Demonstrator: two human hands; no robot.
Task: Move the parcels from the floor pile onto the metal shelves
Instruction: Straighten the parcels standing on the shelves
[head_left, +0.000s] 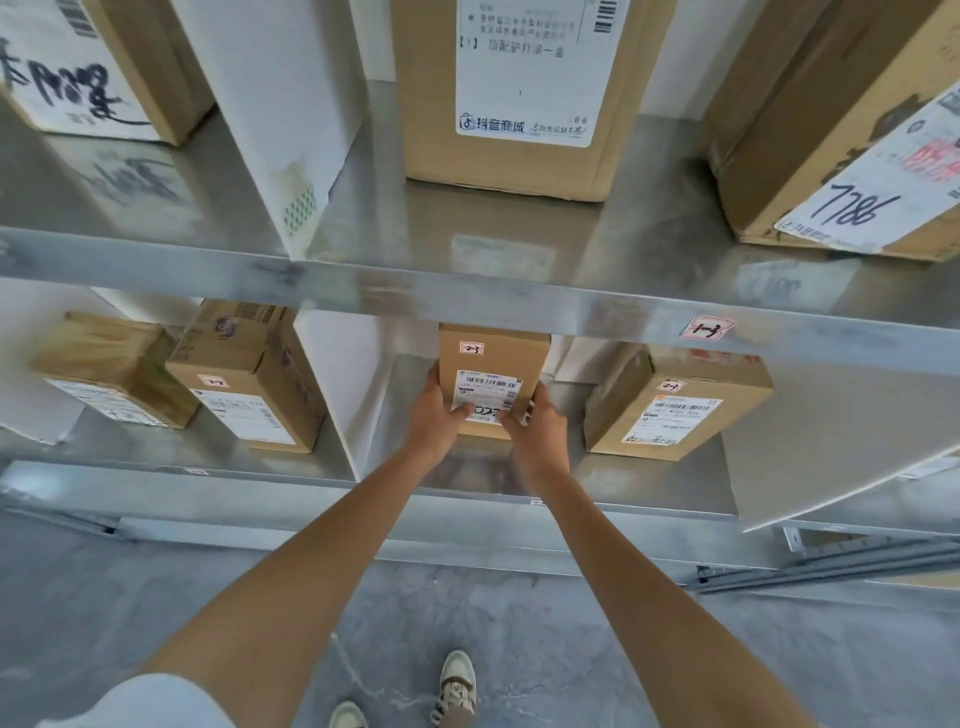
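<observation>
A small brown cardboard parcel (493, 358) with a white barcode label stands on the lower metal shelf (613, 483), in the middle bay. My left hand (436, 415) grips its left side, thumb on the label. My right hand (537, 423) grips its right lower corner. The parcel's bottom edge is hidden behind my fingers. The floor pile is out of view.
More parcels stand on the lower shelf: two at the left (249, 384), one at the right (675, 405). White dividers (337, 395) split the bays. The upper shelf (467, 291) carries several larger boxes (519, 93). Loose metal rails (831, 566) lie on the concrete floor at right.
</observation>
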